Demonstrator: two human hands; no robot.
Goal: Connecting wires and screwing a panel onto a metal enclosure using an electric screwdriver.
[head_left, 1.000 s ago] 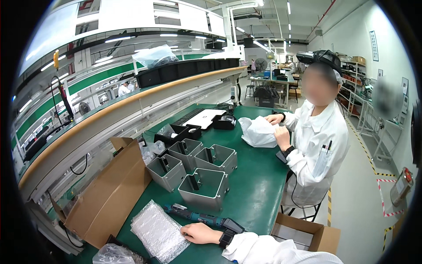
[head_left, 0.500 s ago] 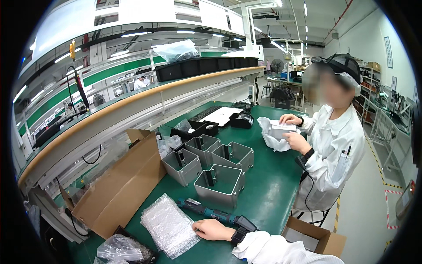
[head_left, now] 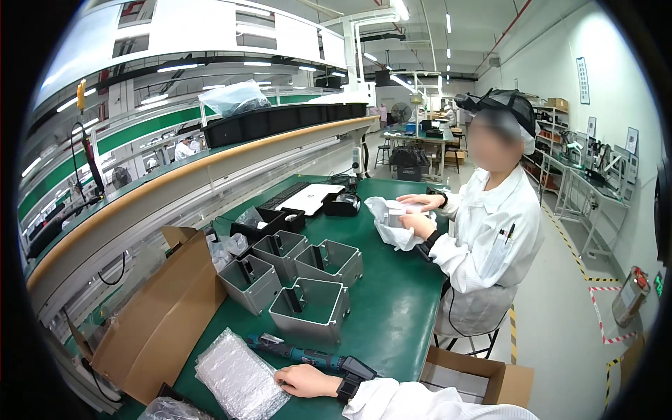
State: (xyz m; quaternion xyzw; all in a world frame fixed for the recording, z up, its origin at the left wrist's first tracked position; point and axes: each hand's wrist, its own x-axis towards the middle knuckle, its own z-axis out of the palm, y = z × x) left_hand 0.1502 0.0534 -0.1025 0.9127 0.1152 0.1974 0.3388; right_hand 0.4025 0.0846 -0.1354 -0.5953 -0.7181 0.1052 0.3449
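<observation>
My right hand (head_left: 306, 380) reaches in from the lower right, its fingers curled closed at the right edge of the bubble wrap (head_left: 234, 374), which lies in a flat stack on the green table. Just beyond the hand lies a teal-and-black power screwdriver (head_left: 297, 352), its black end near my wrist. Further off stand several grey open-topped housings (head_left: 308, 323), the nearest just past the screwdriver. My left hand is out of view.
A long cardboard box (head_left: 157, 315) leans at the left. Across the green table (head_left: 392, 301), a co-worker (head_left: 490, 224) holds a light-coloured part over white wrapping (head_left: 392, 227). An open carton (head_left: 465, 378) stands below the table's right edge. Black trays (head_left: 280, 220) sit further back.
The view has turned to the right, so everything sits further left in the picture. My right hand stays at the bubble wrap's edge. The co-worker's hands have shifted slightly over the part.
</observation>
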